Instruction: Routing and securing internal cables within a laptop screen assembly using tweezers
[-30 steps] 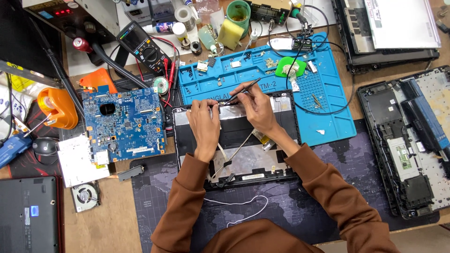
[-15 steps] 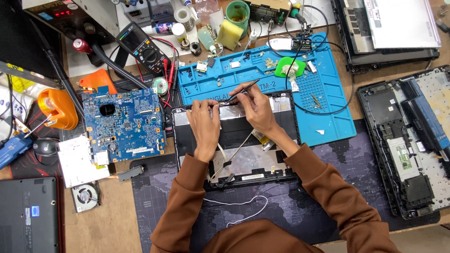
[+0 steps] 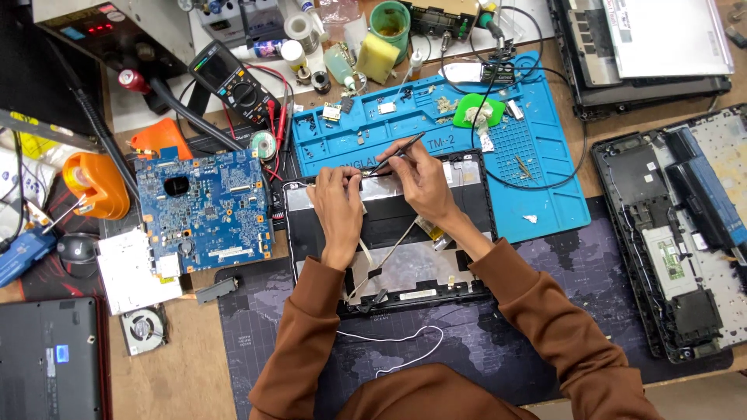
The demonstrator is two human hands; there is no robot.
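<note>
Blue circuit board (image 3: 204, 206) — blue mat (image 3: 436, 124) — brown sleeves (image 3: 556, 327).

1. One view only, head-worn camera, looking nearly straight down on the workbench (image 3: 194, 365).
2. Wearer's side is the bottom edge; brown sleeves (image 3: 311, 342) enter from there.
3. Moderately near: whole bench width fits, laptop lid shell (image 3: 405, 264) centred.
4. No second view, no shared area.

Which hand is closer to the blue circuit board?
Left. The left hand sits just right of the circuit board; the right hand, holding tweezers, is farther right.
</note>
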